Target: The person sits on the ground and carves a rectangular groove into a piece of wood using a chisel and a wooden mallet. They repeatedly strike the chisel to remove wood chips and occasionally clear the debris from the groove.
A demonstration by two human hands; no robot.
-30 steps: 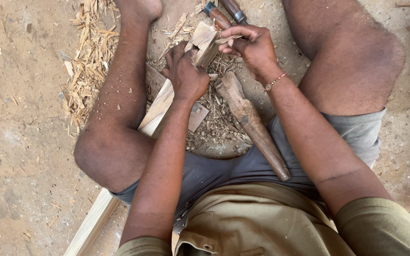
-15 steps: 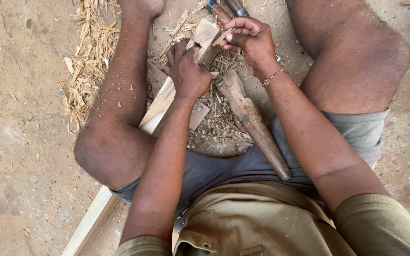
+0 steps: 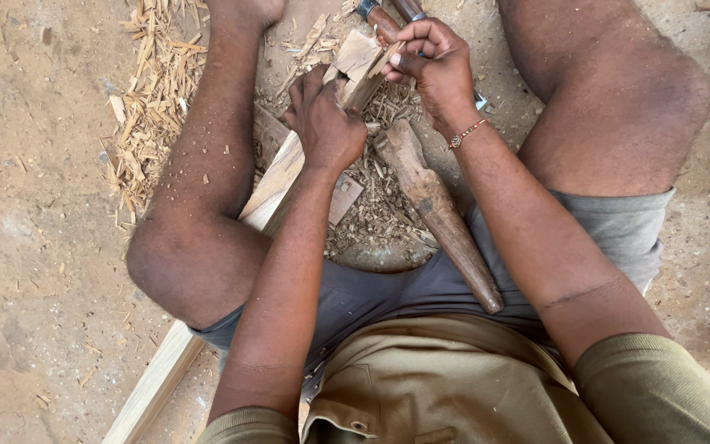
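Left hand (image 3: 322, 123): upper centre of frame, closed around the long wooden strip (image 3: 277, 177), knuckles up.
Right hand (image 3: 433, 66): top centre, fingers pinched on a small pale wood piece (image 3: 359, 57) at the upper end of the strip.
Long wooden strip: runs diagonally from the bottom left edge to the top centre, passing under the left thigh.
Wooden mallet (image 3: 437, 210): centre of frame, lying between the forearms, thin end toward the lap.
Tool handles (image 3: 392, 12): top edge, just above the right hand; blades hidden.
Wood chips (image 3: 154, 107): upper left, scattered on sandy ground (image 3: 34, 247).
Wrist band (image 3: 466, 133): right wrist, red.
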